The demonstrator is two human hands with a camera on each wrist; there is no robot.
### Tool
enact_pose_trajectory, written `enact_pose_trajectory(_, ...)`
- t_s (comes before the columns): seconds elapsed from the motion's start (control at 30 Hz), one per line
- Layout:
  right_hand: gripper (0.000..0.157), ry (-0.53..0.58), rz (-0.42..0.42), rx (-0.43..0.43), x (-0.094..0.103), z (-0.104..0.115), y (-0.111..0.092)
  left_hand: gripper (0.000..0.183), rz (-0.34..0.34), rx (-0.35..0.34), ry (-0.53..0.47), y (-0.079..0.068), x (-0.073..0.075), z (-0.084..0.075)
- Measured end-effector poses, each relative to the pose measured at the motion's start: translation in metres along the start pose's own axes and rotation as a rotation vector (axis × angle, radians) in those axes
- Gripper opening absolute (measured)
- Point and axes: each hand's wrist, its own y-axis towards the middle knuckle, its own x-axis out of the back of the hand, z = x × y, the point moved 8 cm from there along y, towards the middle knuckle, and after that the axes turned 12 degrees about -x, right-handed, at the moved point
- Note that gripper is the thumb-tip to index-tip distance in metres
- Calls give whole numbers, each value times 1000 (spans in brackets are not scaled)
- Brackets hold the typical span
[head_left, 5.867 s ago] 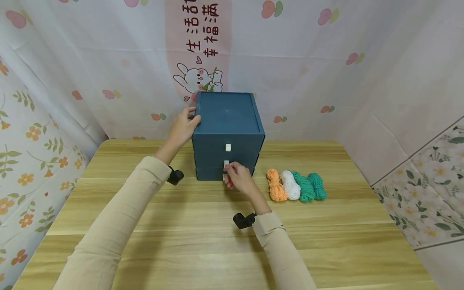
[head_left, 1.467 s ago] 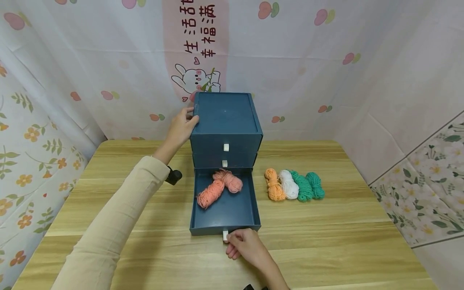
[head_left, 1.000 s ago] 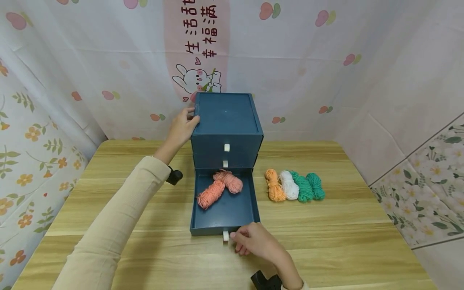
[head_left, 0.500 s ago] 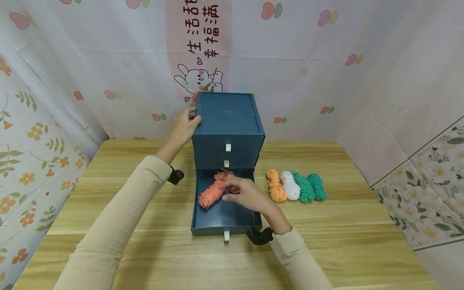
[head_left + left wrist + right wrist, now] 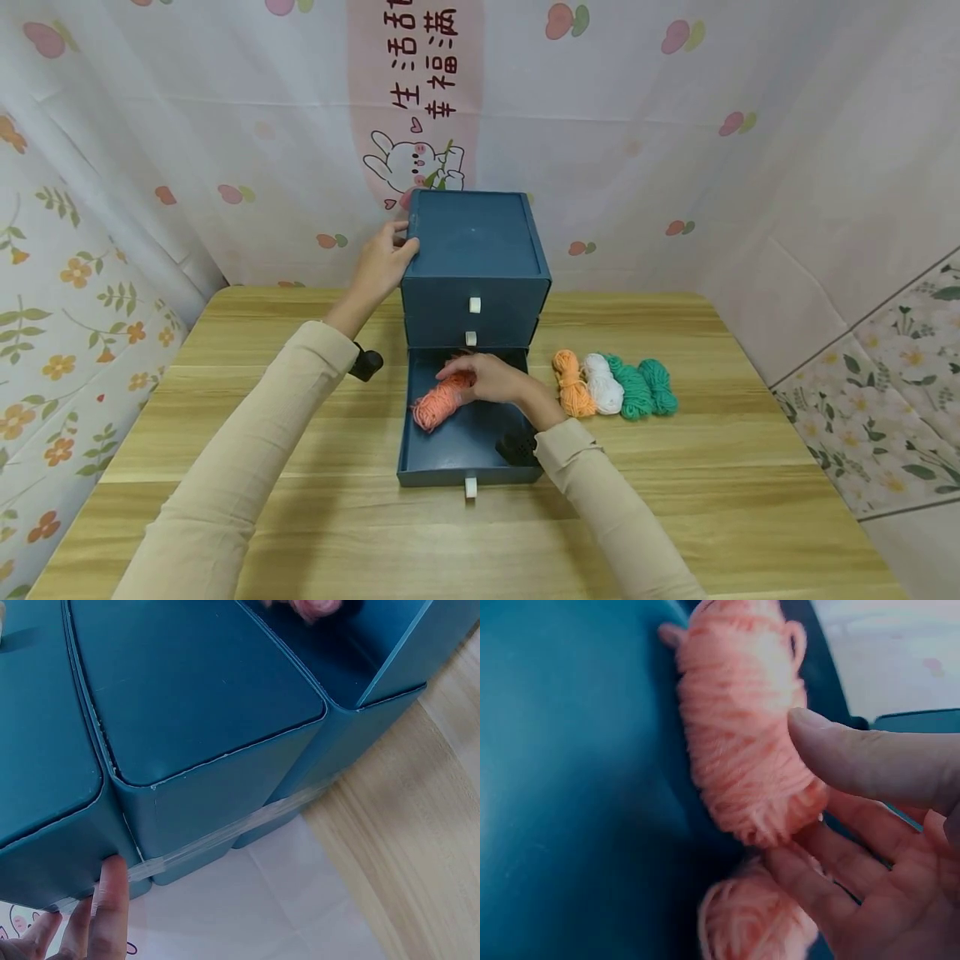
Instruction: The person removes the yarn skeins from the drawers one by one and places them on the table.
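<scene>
A dark blue drawer unit (image 5: 476, 237) with white pulls stands on the table, its bottom drawer (image 5: 450, 479) pulled out. Two coral-pink yarn skeins lie inside it. My right hand (image 5: 495, 379) is over them, thumb and fingers about the near end of the left skein (image 5: 435, 408); the right wrist view shows the thumb against a pink skein (image 5: 742, 727) and fingertips partly hidden behind its end. The second skein (image 5: 757, 919) is close under the fingers, mostly hidden in the head view. My left hand (image 5: 381, 262) rests with extended fingers on the unit's upper left edge.
Right of the drawer unit lie several yarn skeins in a row: an orange one (image 5: 574, 387), a white one (image 5: 603, 385) and green ones (image 5: 633, 390). A patterned curtain (image 5: 600, 150) hangs behind the wooden table (image 5: 360, 517).
The bottom drawer has been pulled out by the right hand, which let go of its pull and moved up into the drawer to the pink yarn. The left hand has stayed on the unit.
</scene>
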Motion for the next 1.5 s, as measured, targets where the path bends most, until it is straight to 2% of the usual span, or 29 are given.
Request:
enact_pose_trajectory(0.23,52,-9,65,-98,-13,-18,13,55,-2,0,-2,1,0,0)
enact_pose_trajectory(0.33,49,5,62,-80,-14,-20,15,55,-8,-2,-6,1,0,0)
enact_pose_trajectory(0.53,38,-38,14,-11,-12,-19,16,55,-9,2,-9,1,0,2)
enact_pose_trajectory(0.77,34,-62,-63,7,0,-14,6,55,-8,3,-9,0,0,2)
enact_pose_trajectory(0.97,37,34,-84,79,19,-13,-19,55,-5,5,-7,-1,0,2)
enact_pose_trajectory(1.1,35,156,-106,43,34,-24,-41,54,-6,2,-15,-1,0,2)
enact_pose_trajectory(1.27,33,258,-192,-32,57,-53,-76,55,0,5,-13,0,-2,2)
enact_pose_trajectory(1.5,43,299,-373,-158,90,-109,-130,54,-3,3,-24,1,-3,1)
